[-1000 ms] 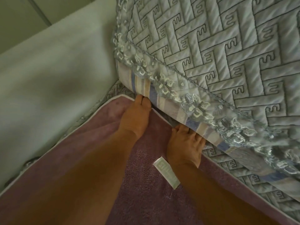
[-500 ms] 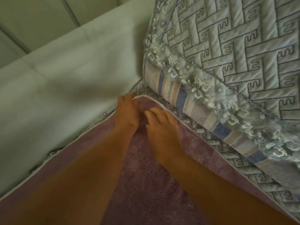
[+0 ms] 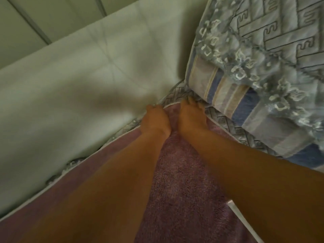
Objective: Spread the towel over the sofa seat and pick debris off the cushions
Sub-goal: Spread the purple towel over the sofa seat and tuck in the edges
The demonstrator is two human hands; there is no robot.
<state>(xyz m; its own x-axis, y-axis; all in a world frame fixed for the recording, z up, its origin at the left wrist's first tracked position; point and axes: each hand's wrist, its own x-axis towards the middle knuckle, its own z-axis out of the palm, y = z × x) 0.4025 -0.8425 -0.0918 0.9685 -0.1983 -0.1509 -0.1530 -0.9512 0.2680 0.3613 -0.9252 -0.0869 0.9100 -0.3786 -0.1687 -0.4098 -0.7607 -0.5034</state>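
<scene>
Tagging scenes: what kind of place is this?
Likely a home living room, at a sofa corner: pale upholstered sofa back, quilted lace-edged cover, and a purple towel spread on the seat.

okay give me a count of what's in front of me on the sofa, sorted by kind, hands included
Hands: 2, the left hand and right hand, both at the towel's far corner
Purple towels: 1, the towel spread on the seat
Striped cushions: 1, the cushion at right
Quilted lace-edged covers: 1, the cover draped over that cushion
Pale sofa backrests: 1, the backrest
Total: 6
</scene>
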